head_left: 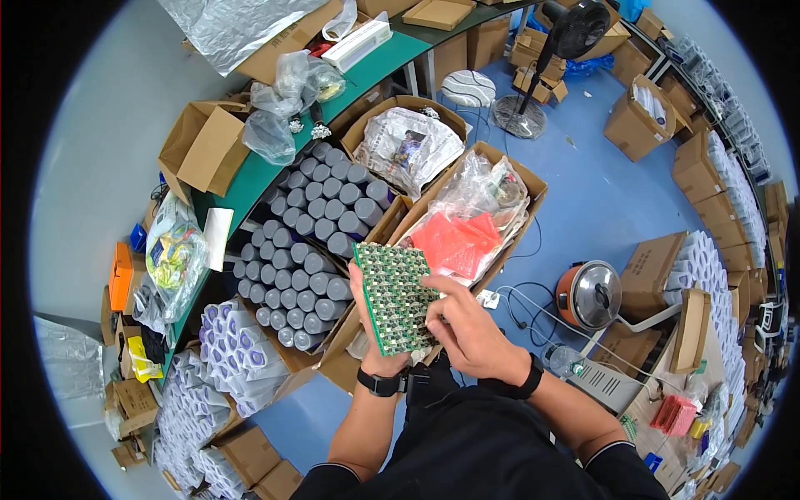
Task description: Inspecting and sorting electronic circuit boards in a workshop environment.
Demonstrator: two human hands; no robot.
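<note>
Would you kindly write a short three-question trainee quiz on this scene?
1. True or false: both hands hold the green circuit panel.
2. Which box holds the red sheets? A) the box of grey cylinders B) the box with clear bags C) the box with crumpled newspaper
3. Fill in: each wrist wears a black ____.

Key: 1 true, the left hand grips from below and the right hand from the side. 2 B. 3 band.

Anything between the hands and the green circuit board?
Nothing visible. The left hand holds the green circuit board from beneath, and the right hand rests its fingers on the board's lower right edge. Both touch it directly, above the cardboard boxes.
</note>
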